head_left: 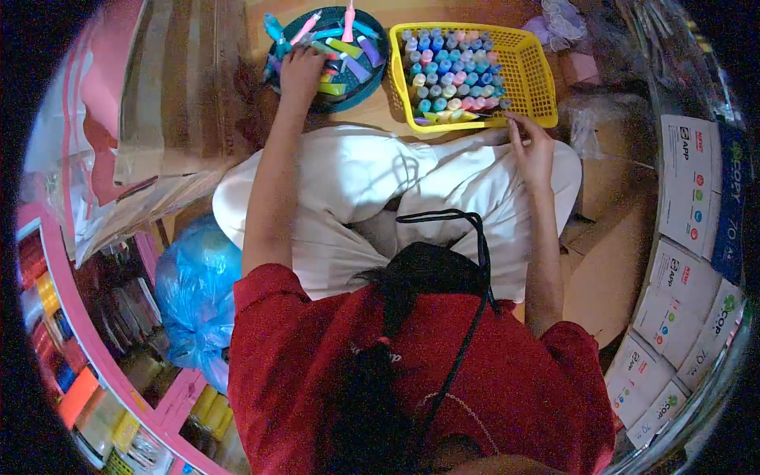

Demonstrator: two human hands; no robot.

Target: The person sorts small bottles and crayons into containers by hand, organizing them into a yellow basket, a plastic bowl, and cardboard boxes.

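Picking out tubes [370,51], I'd say: left hand [301,70] at the round basket's [348,104] left edge, right hand [530,142] at the yellow basket's [522,70] near edge; can't tell either grip. Next needs a neat pinch.

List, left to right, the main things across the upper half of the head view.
Brown cardboard → round teal basket → yellow basket → small pink object → stacked white cartons.
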